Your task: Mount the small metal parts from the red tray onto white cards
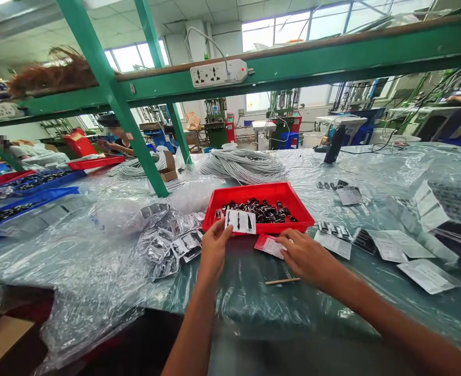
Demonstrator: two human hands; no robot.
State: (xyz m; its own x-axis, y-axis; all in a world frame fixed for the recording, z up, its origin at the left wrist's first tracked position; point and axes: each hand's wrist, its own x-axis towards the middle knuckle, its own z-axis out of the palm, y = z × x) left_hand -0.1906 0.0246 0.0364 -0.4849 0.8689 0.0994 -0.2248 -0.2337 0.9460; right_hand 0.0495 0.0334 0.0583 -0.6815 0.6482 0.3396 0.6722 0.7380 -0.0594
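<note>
My left hand (pixel 214 245) is closed on the edge of a white card (pixel 241 221) with several dark marks or small black pieces across its face. It holds the card up in front of a red tray (pixel 304 206) of small, shiny black parts (pixel 265 211). To the right, my right hand (pixel 299 253) pinches the right edge of a red-and-white card (pixel 268 245) lying low over the table. A thin wooden stick (pixel 282 281) lies just below my right hand.
Clear-wrapped packets (pixel 171 248) pile up on the left. White cards (pixel 428 274) and black parts in clear trays (pixel 334 230) spread to the right. Coiled grey cable (pixel 244 166) sits behind the red tray. A green frame post (pixel 136 130) stands left; a co-worker (pixel 115 137) sits beyond.
</note>
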